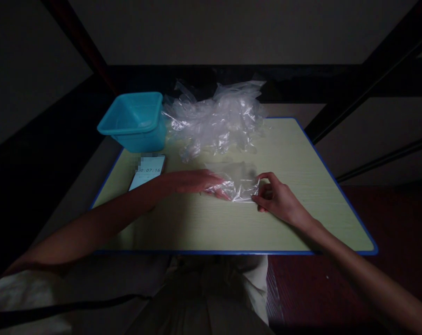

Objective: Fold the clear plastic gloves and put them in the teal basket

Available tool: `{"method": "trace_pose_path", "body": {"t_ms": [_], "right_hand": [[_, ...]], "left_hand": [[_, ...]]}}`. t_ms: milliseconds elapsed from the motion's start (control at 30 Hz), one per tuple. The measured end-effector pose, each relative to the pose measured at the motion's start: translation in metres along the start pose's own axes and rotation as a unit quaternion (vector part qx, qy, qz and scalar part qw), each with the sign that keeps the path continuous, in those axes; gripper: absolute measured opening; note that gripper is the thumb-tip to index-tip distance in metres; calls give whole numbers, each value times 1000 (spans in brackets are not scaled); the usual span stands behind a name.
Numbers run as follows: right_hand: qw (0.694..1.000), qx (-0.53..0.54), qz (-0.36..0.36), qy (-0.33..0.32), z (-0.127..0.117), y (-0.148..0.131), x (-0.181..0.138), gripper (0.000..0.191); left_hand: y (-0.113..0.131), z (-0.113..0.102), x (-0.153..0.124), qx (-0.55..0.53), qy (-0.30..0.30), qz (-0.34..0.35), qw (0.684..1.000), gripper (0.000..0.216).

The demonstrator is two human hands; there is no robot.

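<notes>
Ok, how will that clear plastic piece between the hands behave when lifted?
The clear plastic piece is probably floppy, as it creases between the left hand and right hand. It looks light, thin enough for the table to show through. Its glossy surface may be slippery.

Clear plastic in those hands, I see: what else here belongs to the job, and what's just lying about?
Part of the job:
Clear plastic bag, between left hand and right hand
Heap of clear plastic, probably
Table beneath

Apparently just lying about:
Turquoise plastic basin, untouched
Smartphone, screen lit
</notes>
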State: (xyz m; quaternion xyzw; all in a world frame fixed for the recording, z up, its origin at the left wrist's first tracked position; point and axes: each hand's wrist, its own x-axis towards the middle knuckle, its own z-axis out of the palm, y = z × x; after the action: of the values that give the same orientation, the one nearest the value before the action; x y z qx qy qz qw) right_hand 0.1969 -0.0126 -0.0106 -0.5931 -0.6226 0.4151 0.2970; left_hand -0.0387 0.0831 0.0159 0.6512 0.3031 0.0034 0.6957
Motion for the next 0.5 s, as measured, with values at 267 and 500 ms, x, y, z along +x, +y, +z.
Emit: {"method": "trace_pose_path", "body": {"t_ms": [267,500], "right_hand": [[989,-127,-65,48,2,-3,-6,50],[928,-284,-236,39,8,-3,-10,22]], "left_hand": [[-20,1,-17,-126,185,20,974,45],[-25,7,-18,-83,309,13,947,67]]}}
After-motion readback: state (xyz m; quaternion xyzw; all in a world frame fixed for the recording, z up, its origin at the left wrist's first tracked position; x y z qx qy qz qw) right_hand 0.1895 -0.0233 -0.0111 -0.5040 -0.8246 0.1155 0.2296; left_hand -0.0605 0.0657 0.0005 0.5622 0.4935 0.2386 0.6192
